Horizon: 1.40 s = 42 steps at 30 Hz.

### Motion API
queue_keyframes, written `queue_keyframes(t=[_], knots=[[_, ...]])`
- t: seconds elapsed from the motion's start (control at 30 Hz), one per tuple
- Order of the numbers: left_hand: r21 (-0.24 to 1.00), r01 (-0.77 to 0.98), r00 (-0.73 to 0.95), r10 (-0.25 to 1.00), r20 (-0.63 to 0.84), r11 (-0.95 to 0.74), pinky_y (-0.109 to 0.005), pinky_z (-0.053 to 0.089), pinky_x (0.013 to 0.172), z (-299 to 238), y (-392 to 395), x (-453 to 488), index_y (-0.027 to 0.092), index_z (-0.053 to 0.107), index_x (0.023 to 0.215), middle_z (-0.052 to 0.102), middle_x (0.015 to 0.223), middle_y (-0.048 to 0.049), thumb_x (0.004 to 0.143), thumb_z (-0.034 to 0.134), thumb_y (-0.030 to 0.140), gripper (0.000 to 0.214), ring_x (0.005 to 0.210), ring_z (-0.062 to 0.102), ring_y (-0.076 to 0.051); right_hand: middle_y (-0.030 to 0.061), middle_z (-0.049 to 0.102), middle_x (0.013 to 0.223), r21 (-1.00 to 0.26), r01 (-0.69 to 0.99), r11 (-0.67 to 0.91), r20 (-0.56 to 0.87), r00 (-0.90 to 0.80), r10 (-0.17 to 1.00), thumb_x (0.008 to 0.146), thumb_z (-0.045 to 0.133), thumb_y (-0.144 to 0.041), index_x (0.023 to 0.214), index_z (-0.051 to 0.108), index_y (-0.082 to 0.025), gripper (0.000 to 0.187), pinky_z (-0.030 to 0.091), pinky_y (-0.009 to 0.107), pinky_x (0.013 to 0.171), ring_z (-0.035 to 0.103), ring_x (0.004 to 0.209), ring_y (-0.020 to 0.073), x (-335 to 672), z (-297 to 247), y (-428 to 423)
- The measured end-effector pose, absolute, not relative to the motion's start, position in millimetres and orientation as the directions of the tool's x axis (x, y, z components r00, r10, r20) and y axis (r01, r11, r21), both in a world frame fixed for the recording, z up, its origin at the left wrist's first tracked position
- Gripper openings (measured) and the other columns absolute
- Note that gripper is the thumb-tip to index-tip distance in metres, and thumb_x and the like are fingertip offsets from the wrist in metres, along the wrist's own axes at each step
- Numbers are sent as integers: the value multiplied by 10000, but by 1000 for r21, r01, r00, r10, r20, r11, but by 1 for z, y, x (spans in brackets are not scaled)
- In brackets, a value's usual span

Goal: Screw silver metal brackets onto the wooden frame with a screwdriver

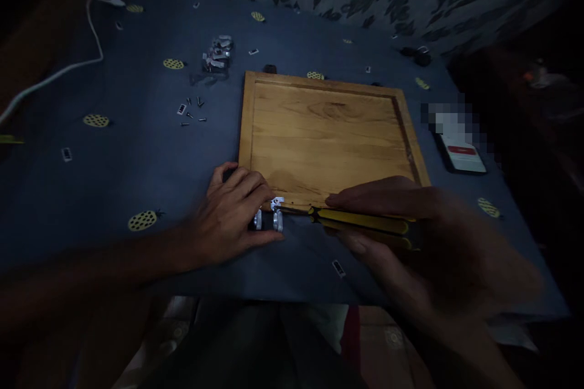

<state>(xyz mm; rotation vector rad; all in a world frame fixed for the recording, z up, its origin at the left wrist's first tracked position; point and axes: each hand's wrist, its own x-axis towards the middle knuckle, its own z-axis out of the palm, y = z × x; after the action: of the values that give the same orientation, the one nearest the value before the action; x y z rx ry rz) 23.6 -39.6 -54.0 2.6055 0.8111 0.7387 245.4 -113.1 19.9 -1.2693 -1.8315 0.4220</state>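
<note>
A framed wooden panel [328, 134] lies flat on the blue cloth. At its near left edge sits a small silver metal fitting [277, 203], with rounded loops hanging below the edge. My left hand [239, 206] is closed around that corner, forefinger and thumb on either side of the fitting. In my right hand [410, 243] is a yellow and black screwdriver [365, 220], held level along the near edge. Its thin shaft points left and meets the fitting; the exact contact of the tip is too small to tell.
Several loose screws [194, 112] lie left of the panel, with a pile of silver metal fittings [218, 53] behind them. A phone [460, 149] rests at the right. A white cable [93, 30] runs along the left. The blue tablecloth [137, 176] has a pineapple print.
</note>
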Motion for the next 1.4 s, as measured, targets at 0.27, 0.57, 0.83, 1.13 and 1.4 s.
queue_keyframes(t=[0.27, 0.57, 0.83, 1.13, 1.4], knots=[[439, 434, 702, 601, 383, -787, -476, 351, 1054, -56, -39, 24, 178, 637, 1043, 699, 1016, -54, 999, 606, 630, 455, 993, 621, -252, 26, 799, 989, -708, 572, 414, 404, -152, 902, 978, 716, -268, 1083, 716, -259, 105, 644, 297, 734, 775, 883, 190, 239, 24, -112], [447, 431, 705, 602, 375, -784, -470, 361, 1048, -54, -39, 23, 183, 644, 1050, 706, 1007, -45, 972, 655, 631, 455, 989, 633, -243, 6, 812, 978, -624, 681, 384, 369, -178, 912, 991, 700, -327, 1090, 723, -294, 108, 620, 267, 607, 793, 799, 186, 238, 35, -111], [456, 446, 710, 615, 344, -770, -479, 365, 1060, -54, -39, 23, 187, 658, 1065, 719, 1032, -61, 978, 624, 658, 480, 1010, 626, -253, 5, 814, 948, -699, 590, 404, 326, -239, 915, 986, 679, -342, 1121, 730, -337, 145, 665, 348, 656, 794, 777, 242, 248, 30, -103], [446, 449, 707, 613, 352, -774, -488, 368, 1063, -54, -39, 24, 186, 646, 1040, 702, 1008, -61, 1001, 575, 663, 484, 995, 622, -257, 8, 806, 898, -717, 554, 423, 348, -241, 906, 964, 704, -419, 1067, 760, -344, 139, 643, 352, 625, 777, 711, 239, 250, 29, -98], [460, 438, 712, 610, 347, -772, -482, 364, 1066, -55, -39, 22, 196, 649, 1050, 709, 1026, -53, 981, 618, 654, 465, 997, 619, -253, 14, 800, 927, -699, 577, 422, 304, -295, 906, 997, 664, -359, 1066, 750, -313, 120, 650, 325, 692, 777, 773, 216, 244, 39, -99]])
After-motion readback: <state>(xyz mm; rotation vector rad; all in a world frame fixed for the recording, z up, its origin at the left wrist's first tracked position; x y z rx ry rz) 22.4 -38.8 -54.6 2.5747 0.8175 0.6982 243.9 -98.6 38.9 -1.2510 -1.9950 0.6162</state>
